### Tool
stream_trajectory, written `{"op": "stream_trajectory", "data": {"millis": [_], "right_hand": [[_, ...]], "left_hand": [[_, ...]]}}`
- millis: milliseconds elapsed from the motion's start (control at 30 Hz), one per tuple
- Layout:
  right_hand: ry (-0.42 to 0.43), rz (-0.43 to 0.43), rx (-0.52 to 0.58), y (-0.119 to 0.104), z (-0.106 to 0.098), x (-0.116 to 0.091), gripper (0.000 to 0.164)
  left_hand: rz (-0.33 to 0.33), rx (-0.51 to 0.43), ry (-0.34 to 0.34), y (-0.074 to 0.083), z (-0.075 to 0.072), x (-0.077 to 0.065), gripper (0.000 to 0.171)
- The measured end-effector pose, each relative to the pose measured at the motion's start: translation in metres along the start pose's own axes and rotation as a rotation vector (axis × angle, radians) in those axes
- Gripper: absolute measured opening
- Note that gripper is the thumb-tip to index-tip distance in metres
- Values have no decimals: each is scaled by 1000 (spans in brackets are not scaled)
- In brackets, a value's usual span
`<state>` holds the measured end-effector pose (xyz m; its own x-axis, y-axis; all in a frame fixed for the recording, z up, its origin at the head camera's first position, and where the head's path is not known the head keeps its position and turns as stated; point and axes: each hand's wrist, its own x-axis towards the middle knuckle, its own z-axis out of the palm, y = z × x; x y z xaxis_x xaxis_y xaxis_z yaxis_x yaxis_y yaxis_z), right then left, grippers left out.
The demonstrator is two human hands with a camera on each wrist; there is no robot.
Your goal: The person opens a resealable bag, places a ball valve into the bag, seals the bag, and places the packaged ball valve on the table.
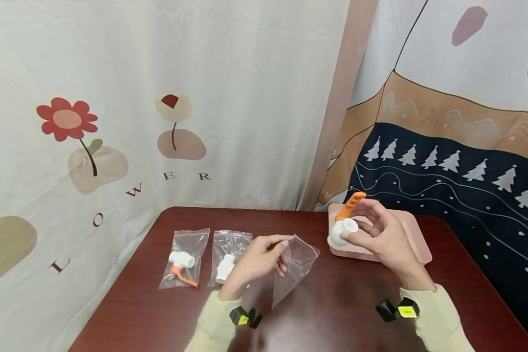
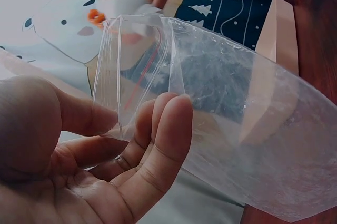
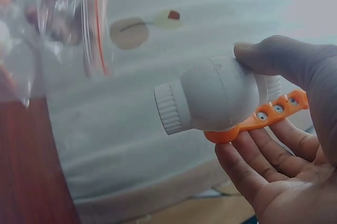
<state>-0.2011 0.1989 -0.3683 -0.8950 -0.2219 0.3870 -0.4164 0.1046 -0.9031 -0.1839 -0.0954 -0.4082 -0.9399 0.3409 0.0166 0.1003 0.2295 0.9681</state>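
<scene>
My left hand (image 1: pixel 260 255) pinches a clear zip bag (image 1: pixel 297 264) near its top edge, between thumb and fingers. The bag hangs to the right of that hand, and its red seal line (image 2: pixel 143 76) shows in the left wrist view. In my right hand (image 1: pixel 383 235) is a white plastic ball valve (image 3: pixel 218 95) with an orange lever (image 3: pixel 271 116). The thumb presses on the round body, while the fingers lie under the lever side. In the head view the valve is over the left part of a pink tray (image 1: pixel 415 234).
Two more clear zip bags lie left on the dark red table (image 1: pixel 325 313). One bag (image 1: pixel 198 239) contains a white and orange valve (image 1: pixel 182 260), the other bag (image 1: pixel 231 239) a white part (image 1: pixel 225 269) partly behind my left hand. Printed curtains (image 1: pixel 246 98) stand behind the table.
</scene>
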Motion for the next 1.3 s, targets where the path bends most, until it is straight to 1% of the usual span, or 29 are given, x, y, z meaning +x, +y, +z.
{"op": "stream_trajectory", "data": {"millis": [167, 400, 633, 700, 867, 1100, 1300], "right_hand": [[-34, -19, 40, -6, 14, -2, 68], [-57, -25, 30, -10, 29, -4, 71], [-119, -105, 25, -6, 43, -6, 75], [-142, -98, 38, -5, 47, -7, 74], [-189, -47, 52, -4, 53, -10, 73], [-220, -82, -39, 0, 56, -11, 72], [-243, -90, -75, 3, 58, -11, 73]], "left_hand": [[12, -5, -8, -1, 1, -1, 35], [16, 9, -17, 1, 2, -1, 35], [10, 45, -19, 2, 5, -2, 35], [12, 53, -19, 3, 6, -2, 35], [-3, 54, -20, 3, 7, -3, 34], [-11, 49, -18, 6, 9, -4, 33], [-5, 51, -21, 8, 11, -4, 34]]}}
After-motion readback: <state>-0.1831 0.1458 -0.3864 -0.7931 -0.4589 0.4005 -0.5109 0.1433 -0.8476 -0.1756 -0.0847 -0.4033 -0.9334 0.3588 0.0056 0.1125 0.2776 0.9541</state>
